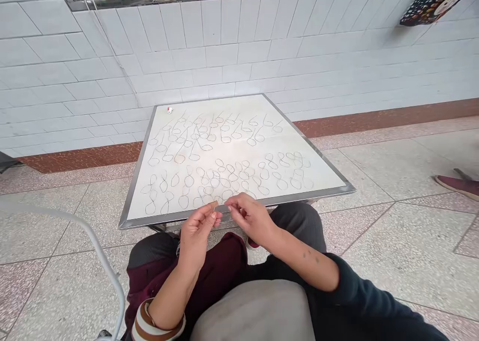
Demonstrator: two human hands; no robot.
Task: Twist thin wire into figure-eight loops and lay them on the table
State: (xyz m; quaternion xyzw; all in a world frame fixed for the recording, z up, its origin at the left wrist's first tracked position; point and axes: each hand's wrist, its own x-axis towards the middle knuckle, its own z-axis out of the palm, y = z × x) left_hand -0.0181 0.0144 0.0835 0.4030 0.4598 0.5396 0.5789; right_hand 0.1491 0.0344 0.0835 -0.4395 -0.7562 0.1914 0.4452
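Observation:
My left hand (196, 231) pinches a thin wire (220, 222) between thumb and forefinger, just past the table's near edge. The wire curves across the gap toward my right hand (251, 215), whose thumb and fingertips are closed on its other part. A tan wrap, perhaps tape, covers a fingertip of my left hand. Beyond both hands, several figure-eight wire pieces (231, 169) lie on the near half of the white table (239, 149). Farther back are several single wire loops with straight tails (206, 148).
Grey metal trim (322, 156) edges the table, which stands against a white tiled wall (220, 56). A small red-and-white object (169, 110) lies at its far left corner. Beside my left is a pale curved tube (108, 268). Someone's dark red shoe (458, 183) shows at right.

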